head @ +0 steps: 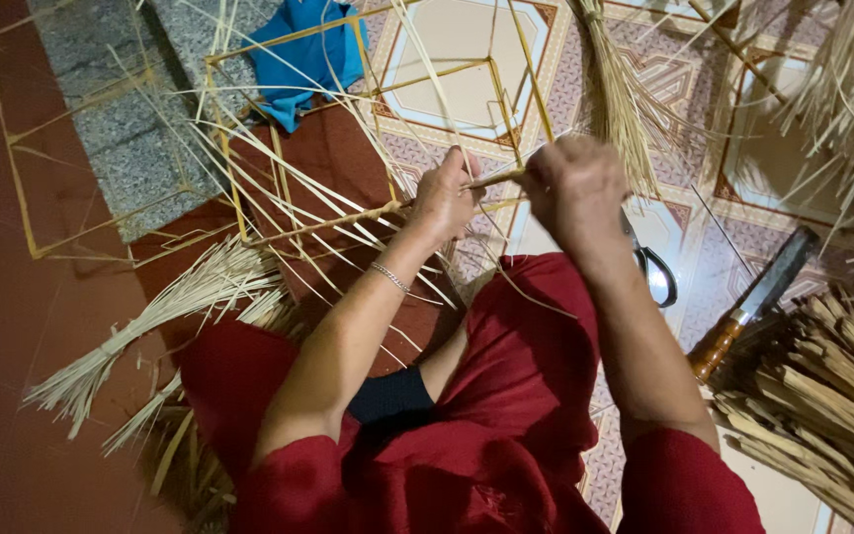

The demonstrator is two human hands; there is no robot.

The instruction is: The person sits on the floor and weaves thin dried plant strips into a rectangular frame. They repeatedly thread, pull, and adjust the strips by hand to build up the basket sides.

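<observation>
Head view. A joint of a bamboo-strip frame (298,225) is shown being bound over the lap, above the patterned floor tiles (467,89). The left hand (444,196) is closed around the frame's lower bar where thin strips cross it, the thumb pressed on top. The right hand (575,188) is curled into a fist just beside it, and a short strip end (496,179) is pinched between the two hands; what else lies inside the right fist cannot be told. A silver bracelet (389,277) is worn on the left wrist.

The binding is judged to be best done with the bar held still by the left hand while the strip is drawn taut and close to the joint, so that no slack is left and the thin strip is not snapped by a sideways pull.

Scissors (652,269) are seen on the tiles just beyond the right wrist, and a knife (755,302) with a wooden handle is laid against a bundle of split sticks (822,405) toward the right edge of the floor. A tied sheaf of pale strips (150,321) lies near the left edge, a second frame (22,168) toward the far left corner, and a blue cloth (303,54) at the far edge.
</observation>
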